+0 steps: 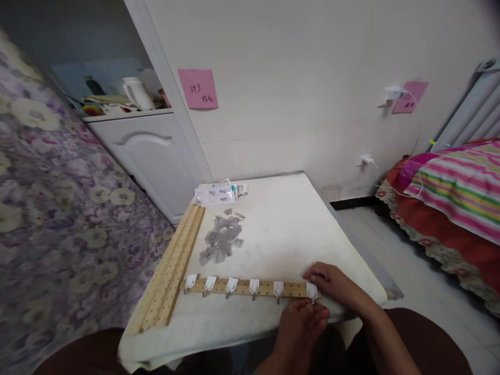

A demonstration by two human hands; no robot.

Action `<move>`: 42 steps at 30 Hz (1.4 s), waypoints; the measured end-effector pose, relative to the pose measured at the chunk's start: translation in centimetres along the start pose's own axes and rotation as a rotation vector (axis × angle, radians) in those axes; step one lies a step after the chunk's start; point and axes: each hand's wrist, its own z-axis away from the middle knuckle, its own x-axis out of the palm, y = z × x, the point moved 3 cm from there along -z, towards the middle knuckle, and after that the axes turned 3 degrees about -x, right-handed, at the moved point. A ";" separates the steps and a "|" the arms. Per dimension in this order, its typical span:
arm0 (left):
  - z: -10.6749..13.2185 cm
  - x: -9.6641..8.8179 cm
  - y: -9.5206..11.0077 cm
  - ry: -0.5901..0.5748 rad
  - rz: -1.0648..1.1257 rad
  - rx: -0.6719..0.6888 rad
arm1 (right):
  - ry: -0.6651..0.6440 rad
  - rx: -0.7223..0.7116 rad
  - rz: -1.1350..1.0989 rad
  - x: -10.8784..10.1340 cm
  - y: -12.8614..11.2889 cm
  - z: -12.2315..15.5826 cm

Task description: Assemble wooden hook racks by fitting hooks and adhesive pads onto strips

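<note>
Curled just below the end hook (311,290) with the left hand (300,325), bent at its top with the right hand (328,281); impossible to tell if gripping. Set along a narrow, hole-dotted wooden strip (242,287) on the cloth-covered tabletop (285,229): six white, peaked hooks (254,286) with metal prongs.

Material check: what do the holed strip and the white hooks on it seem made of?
Holed strip: probably wood, matte, judging by its tan colour; no grain is discernible. Hook backs: likely plastic, smooth-looking, evenly white. Hook ends: likely metal, silvery grey.
</note>
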 end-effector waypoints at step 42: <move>-0.3 -0.1 -0.1 0.022 0.028 0.014 | 0.080 0.095 0.000 -0.3 0.6 -0.2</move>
